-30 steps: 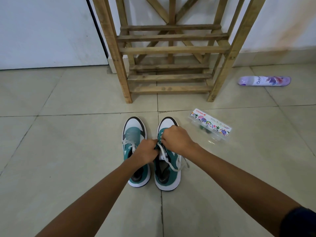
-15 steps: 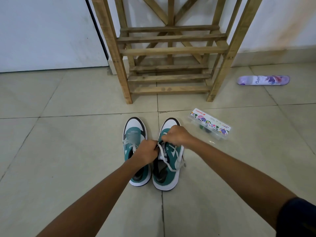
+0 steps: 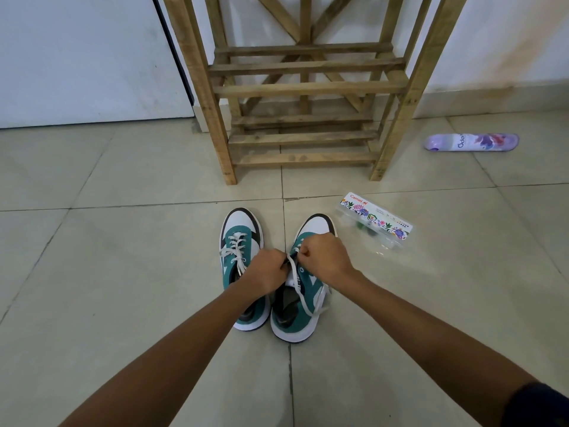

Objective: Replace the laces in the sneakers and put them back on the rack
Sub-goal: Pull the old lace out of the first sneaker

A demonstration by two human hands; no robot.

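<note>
Two teal, white and black sneakers stand side by side on the tiled floor, toes toward the wooden rack (image 3: 303, 87). The left sneaker (image 3: 238, 241) has white laces threaded through its eyelets. Over the right sneaker (image 3: 303, 306) my left hand (image 3: 268, 274) and my right hand (image 3: 323, 257) each pinch its white lace (image 3: 297, 283) above the tongue. A loose end of that lace trails down toward the heel opening. My hands hide the middle of this shoe.
A clear plastic case with a flowered label (image 3: 375, 221) lies on the floor right of the sneakers. A purple spray can (image 3: 471, 142) lies on its side further right, near the wall. The rack's slatted shelves hold nothing.
My right hand has shifted slightly toward the left hand along the lace. Both sneakers stay where they were.
</note>
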